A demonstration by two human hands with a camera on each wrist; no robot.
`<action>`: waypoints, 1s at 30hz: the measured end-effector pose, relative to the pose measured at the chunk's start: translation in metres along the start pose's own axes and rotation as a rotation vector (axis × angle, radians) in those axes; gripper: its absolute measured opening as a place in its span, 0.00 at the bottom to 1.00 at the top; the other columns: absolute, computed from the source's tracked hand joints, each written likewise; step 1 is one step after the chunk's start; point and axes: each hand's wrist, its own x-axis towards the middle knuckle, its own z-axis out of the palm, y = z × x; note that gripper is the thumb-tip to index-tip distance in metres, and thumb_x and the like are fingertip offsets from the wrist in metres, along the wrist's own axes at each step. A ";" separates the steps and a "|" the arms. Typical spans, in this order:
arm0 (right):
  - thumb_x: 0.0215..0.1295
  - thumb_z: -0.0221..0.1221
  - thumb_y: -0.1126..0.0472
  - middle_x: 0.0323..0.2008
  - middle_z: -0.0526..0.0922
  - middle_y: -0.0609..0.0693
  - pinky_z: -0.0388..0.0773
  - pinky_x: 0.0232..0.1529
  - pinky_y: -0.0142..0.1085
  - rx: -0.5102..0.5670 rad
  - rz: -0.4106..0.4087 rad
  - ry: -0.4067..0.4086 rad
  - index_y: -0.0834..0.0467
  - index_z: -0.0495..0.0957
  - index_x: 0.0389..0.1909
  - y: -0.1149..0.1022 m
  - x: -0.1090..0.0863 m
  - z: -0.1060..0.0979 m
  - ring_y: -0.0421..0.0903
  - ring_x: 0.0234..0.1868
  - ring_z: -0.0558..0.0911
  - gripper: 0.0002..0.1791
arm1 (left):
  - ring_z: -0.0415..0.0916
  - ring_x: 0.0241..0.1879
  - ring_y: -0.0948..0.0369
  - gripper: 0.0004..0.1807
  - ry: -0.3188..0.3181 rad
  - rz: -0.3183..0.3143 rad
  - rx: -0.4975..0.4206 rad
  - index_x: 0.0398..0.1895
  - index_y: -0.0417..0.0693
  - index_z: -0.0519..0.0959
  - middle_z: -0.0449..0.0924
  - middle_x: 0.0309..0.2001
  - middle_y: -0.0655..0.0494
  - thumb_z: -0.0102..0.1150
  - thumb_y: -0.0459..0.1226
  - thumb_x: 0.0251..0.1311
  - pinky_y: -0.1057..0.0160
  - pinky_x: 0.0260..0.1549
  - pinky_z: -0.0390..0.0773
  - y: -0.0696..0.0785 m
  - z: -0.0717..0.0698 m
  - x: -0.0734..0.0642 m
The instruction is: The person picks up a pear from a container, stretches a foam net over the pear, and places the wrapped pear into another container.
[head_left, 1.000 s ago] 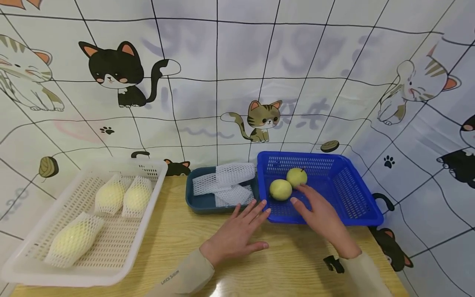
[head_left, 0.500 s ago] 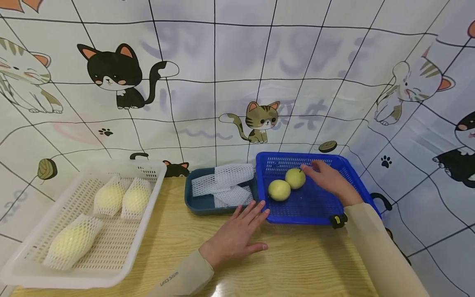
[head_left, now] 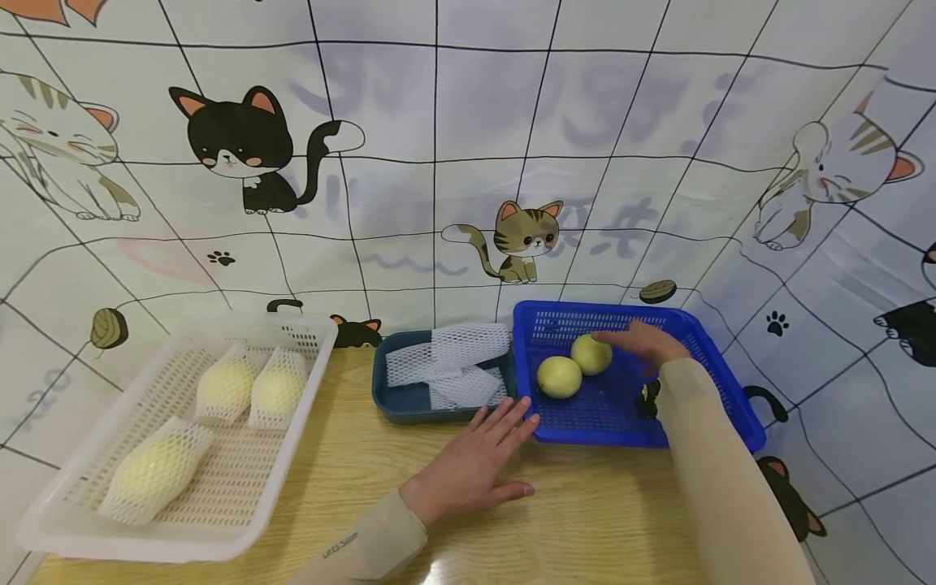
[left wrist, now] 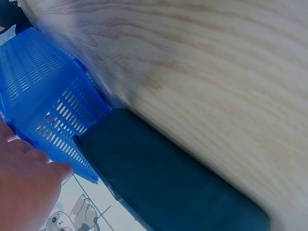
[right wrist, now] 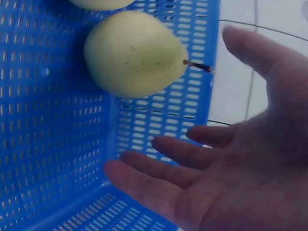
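Two yellow-green pears lie in the blue basket (head_left: 614, 426): a near pear (head_left: 559, 378) and a far pear (head_left: 591, 355). My right hand (head_left: 647, 341) reaches over the basket beside the far pear. In the right wrist view its fingers (right wrist: 149, 180) are spread and straight, apart from the stemmed pear (right wrist: 134, 55). My left hand (head_left: 471, 471) lies flat with its fingers extended, fingertips at the near left corner of the blue basket and by the dark teal box (head_left: 424, 418). White foam net sleeves (head_left: 468, 345) lie in that box.
On the left stands a white basket (head_left: 256, 520) with three fruits in foam nets, one of them a netted fruit (head_left: 157, 471) at the front. A cat-print cloth (head_left: 380, 195) hangs behind and to the right of the wooden table (head_left: 585, 520).
My right hand has moved from the front of the pears to the right and farther back, beside the far pear. The left hand stays in place. The pears have not moved.
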 end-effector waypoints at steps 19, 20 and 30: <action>0.73 0.60 0.46 0.70 0.56 0.78 0.80 0.58 0.56 0.077 0.033 -0.045 0.78 0.43 0.77 0.006 0.045 0.028 0.73 0.68 0.67 0.53 | 0.43 0.82 0.49 0.50 -0.025 0.009 0.012 0.85 0.51 0.46 0.38 0.84 0.49 0.52 0.65 0.71 0.44 0.75 0.56 -0.001 0.000 0.002; 0.72 0.60 0.46 0.69 0.58 0.78 0.81 0.57 0.56 0.071 0.026 -0.030 0.78 0.45 0.76 0.006 0.046 0.029 0.72 0.67 0.69 0.52 | 0.43 0.82 0.49 0.50 -0.026 0.007 0.013 0.85 0.52 0.46 0.38 0.84 0.49 0.52 0.65 0.71 0.43 0.74 0.56 -0.001 0.000 0.002; 0.68 0.64 0.51 0.58 0.69 0.73 0.81 0.56 0.54 0.053 0.003 0.069 0.79 0.54 0.70 0.007 0.052 0.041 0.65 0.56 0.77 0.46 | 0.39 0.82 0.52 0.50 -0.036 -0.005 0.030 0.85 0.53 0.46 0.38 0.84 0.49 0.48 0.67 0.71 0.43 0.74 0.57 -0.001 -0.001 0.001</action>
